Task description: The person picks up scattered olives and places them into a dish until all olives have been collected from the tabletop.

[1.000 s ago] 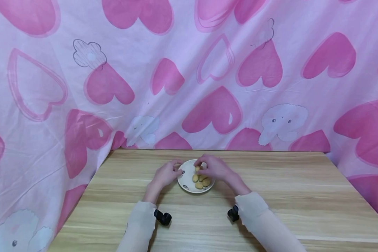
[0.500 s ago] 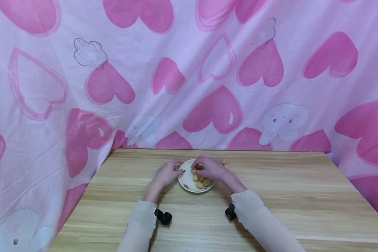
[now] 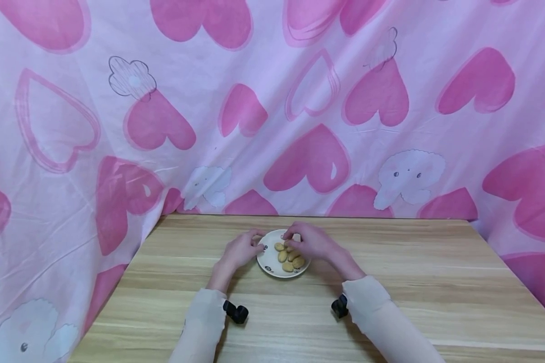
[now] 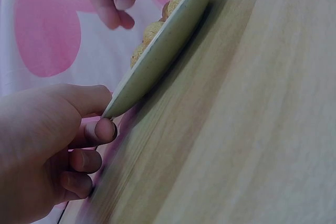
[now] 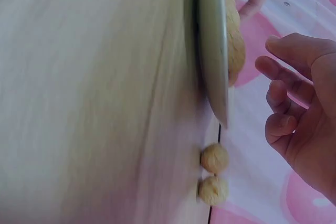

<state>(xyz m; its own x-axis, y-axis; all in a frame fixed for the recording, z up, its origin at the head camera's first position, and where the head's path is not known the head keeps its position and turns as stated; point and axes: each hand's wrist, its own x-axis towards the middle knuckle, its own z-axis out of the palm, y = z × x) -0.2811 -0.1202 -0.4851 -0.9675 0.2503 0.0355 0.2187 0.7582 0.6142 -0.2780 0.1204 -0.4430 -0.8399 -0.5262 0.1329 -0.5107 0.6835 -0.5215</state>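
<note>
A white plate [image 3: 271,258] with small dark prints on its rim sits toward the far side of the table. My left hand [image 3: 240,251] pinches its left rim; the left wrist view has the thumb above and the index finger below the edge. Several tan, wrinkled nuts in their shells, looking like walnuts [image 3: 282,256], lie on the plate's right half. Over them hovers my right hand [image 3: 315,243], fingers loosely bent. The right wrist view shows that hand [image 5: 310,103] apart from the plate, with nothing in its fingers.
Two more walnuts [image 5: 214,158] lie on the table beside the plate, in the right wrist view; the right hand hides them in the head view. A pink heart-patterned cloth [image 3: 306,161] hangs behind the wooden table [image 3: 290,322].
A walnut at my right fingertips half a second ago now lies on the plate's upper left side. The right hand has drawn back to the right. The left hand stays at the rim.
</note>
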